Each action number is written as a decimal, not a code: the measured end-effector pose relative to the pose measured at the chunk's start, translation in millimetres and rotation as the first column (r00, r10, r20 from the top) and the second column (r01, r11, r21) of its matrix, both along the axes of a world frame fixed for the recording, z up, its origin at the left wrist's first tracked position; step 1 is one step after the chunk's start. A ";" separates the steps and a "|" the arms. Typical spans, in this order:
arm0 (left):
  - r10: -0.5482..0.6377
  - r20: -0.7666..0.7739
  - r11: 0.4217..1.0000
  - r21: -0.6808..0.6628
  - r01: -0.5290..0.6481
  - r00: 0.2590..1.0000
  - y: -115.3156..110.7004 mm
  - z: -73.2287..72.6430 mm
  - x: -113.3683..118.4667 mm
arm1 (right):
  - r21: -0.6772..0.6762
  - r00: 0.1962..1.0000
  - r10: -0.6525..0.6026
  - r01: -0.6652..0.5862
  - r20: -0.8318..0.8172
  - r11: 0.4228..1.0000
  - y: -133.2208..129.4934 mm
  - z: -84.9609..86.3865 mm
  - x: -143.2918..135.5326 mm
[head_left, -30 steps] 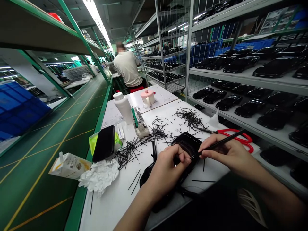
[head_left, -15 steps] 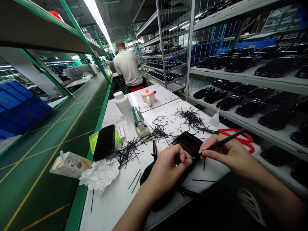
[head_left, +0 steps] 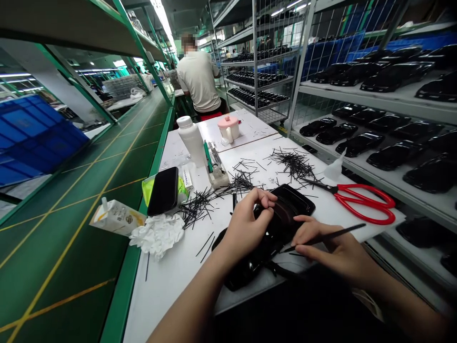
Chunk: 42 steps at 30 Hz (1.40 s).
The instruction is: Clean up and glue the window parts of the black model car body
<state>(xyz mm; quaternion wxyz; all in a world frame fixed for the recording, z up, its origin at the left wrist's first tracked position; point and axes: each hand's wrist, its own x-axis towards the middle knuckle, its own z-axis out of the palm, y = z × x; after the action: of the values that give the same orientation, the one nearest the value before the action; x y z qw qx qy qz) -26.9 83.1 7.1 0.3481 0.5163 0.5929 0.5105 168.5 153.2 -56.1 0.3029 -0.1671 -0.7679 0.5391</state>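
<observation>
A glossy black model car lies on the white table in front of me, partly hidden by my hands. My left hand is over the car, its fingers curled and pinched together; what they hold, if anything, is too small to make out. Just right of the car, my right hand grips a thin black tool, its tip pointing left toward the car's near side. Loose black strips lie in piles beyond the car. Red-handled scissors rest on the right of the table.
Left on the table are a phone, crumpled tissue, a drink carton and a white bottle. A pink-lidded cup stands farther back. Racks of black cars line the right. A person sits ahead.
My right hand has moved down and away from my left hand with the tool, whose tip is now lower. The scissors show more fully. The whole view has shifted slightly.
</observation>
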 end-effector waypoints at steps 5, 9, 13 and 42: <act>-0.033 -0.041 0.999 -0.009 0.033 0.999 0.0 -2.0 1.6 | 0.154 1.000 -0.004 0.003 0.004 0.988 -3.5 -8.8 -1.6; -0.032 -0.036 0.999 -0.004 0.032 0.999 1.0 -1.4 0.6 | 0.211 1.000 -0.025 0.025 0.000 0.977 -3.7 -11.9 -1.8; -0.035 -0.044 0.999 -0.009 0.034 0.998 1.7 -1.7 0.7 | 0.250 1.000 -0.019 0.020 -0.007 0.968 -3.2 -12.3 -2.1; -0.068 -0.056 0.997 -0.039 0.066 0.996 0.1 -1.7 0.6 | 0.542 0.999 -0.042 0.024 0.021 0.840 -4.9 3.1 -1.6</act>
<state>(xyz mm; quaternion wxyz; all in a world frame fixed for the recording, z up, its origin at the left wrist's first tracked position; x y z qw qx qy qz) -26.4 83.2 5.4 0.3574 0.5438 0.5944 0.4726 166.9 148.3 -52.9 0.3345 -0.0966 -0.8906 0.2926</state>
